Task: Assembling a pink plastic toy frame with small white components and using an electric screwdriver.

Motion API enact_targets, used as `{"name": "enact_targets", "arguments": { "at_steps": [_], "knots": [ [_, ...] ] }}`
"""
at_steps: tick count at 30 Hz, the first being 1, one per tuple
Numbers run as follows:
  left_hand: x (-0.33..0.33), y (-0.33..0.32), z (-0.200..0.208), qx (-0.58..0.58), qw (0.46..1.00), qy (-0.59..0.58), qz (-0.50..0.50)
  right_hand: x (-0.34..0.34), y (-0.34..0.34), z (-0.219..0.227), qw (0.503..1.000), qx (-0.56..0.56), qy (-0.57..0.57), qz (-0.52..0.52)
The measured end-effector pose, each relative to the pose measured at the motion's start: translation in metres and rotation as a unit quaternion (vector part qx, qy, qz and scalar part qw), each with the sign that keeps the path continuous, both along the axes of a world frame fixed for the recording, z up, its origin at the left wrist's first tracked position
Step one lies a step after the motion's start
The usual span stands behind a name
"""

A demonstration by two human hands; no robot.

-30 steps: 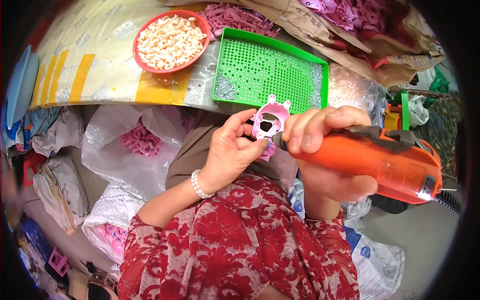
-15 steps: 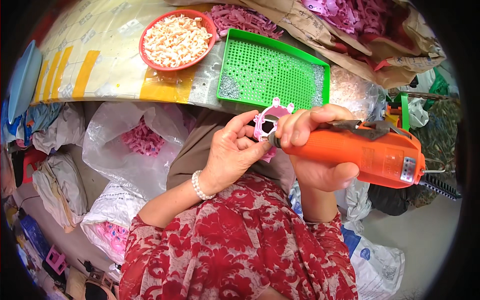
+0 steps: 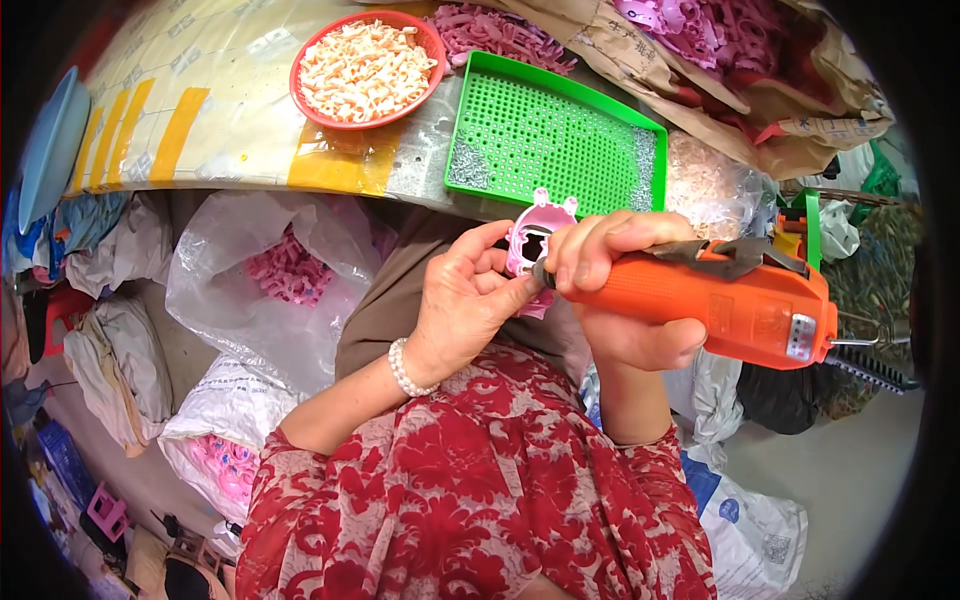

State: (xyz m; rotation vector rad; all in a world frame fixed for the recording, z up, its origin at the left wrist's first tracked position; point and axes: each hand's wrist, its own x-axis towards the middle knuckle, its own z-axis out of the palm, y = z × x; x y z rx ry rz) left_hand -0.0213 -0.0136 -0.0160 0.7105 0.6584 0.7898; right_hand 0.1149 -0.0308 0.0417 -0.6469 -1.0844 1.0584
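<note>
Above my lap, my left hand (image 3: 462,290) pinches a pink plastic ring-shaped part (image 3: 520,243) with small rounded knobs on its rim. My right hand (image 3: 625,285) wraps round an orange electric screwdriver (image 3: 735,305), its body pointing off to the right. The screwdriver's dark nose meets the pink part beside my left thumb; the bit's tip is hidden. Just beyond my hands, a green perforated tray (image 3: 550,135) holds small silvery screws heaped at its left and right ends.
On the table (image 3: 240,130) stands a red bowl (image 3: 437,50) of small cream-coloured pieces, with pink strips (image 3: 500,35) beside it. A paper sack (image 3: 790,140) of pink parts lies at the far right. Left of my lap, a clear plastic bag (image 3: 215,300) holds pink pieces, above a white sack (image 3: 235,400).
The pink part and the screwdriver have shifted slightly, the screwdriver's back end a little to the left. Both hands keep their hold. The table and tray appear slightly higher and further right.
</note>
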Motion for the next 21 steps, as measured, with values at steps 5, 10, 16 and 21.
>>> {"name": "enact_targets", "arguments": {
  "at_steps": [5,10,16,21],
  "knots": [
    [0.001,-0.001,0.000,-0.017,0.999,-0.030,-0.010,0.004,-0.001,0.004,1.000,0.007,0.017,0.004],
    [0.001,0.000,-0.003,-0.022,0.999,-0.039,-0.016,0.017,0.005,0.008,0.998,0.056,0.013,0.004],
    [0.000,0.001,-0.003,-0.027,0.999,-0.044,-0.014,0.013,0.002,0.012,0.999,0.040,-0.001,0.007],
    [0.001,0.003,-0.013,-0.021,0.999,-0.040,-0.023,0.008,0.003,0.008,1.000,0.008,0.011,0.008]
  ]
}}
